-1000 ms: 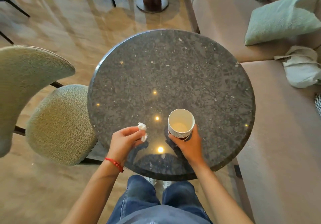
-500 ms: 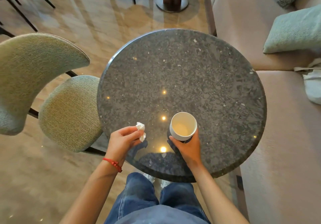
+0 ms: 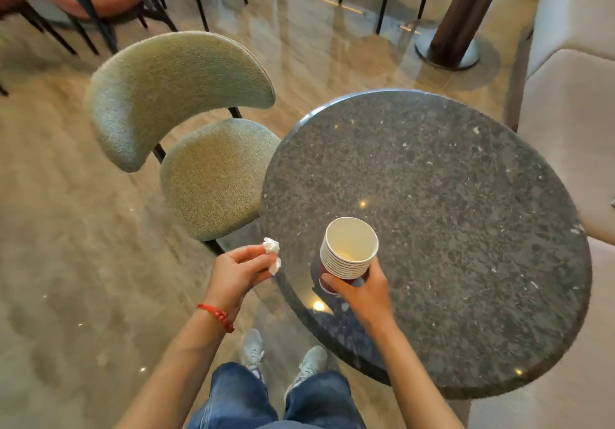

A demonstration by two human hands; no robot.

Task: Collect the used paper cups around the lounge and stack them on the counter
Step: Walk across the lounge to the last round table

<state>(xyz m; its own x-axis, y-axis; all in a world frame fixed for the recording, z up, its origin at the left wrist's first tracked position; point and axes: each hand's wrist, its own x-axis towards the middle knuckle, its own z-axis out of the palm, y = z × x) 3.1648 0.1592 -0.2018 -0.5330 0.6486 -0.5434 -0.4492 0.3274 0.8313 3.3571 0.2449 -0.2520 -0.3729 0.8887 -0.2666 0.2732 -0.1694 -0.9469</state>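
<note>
My right hand grips a stack of several nested paper cups, white inside with red showing at the bottom, held above the near left edge of the round dark stone table. The top cup looks empty apart from a faint stain. My left hand pinches a crumpled white tissue just left of the table's edge, over the floor.
A green upholstered chair stands left of the table. A beige sofa runs along the right. Dark-legged chairs and a brown column on a metal base stand at the back. Glossy floor lies to the left.
The view has swung left, so the table now sits to the right. The cup stack has lifted off the table in my right hand. My left hand has moved off the table edge with the tissue.
</note>
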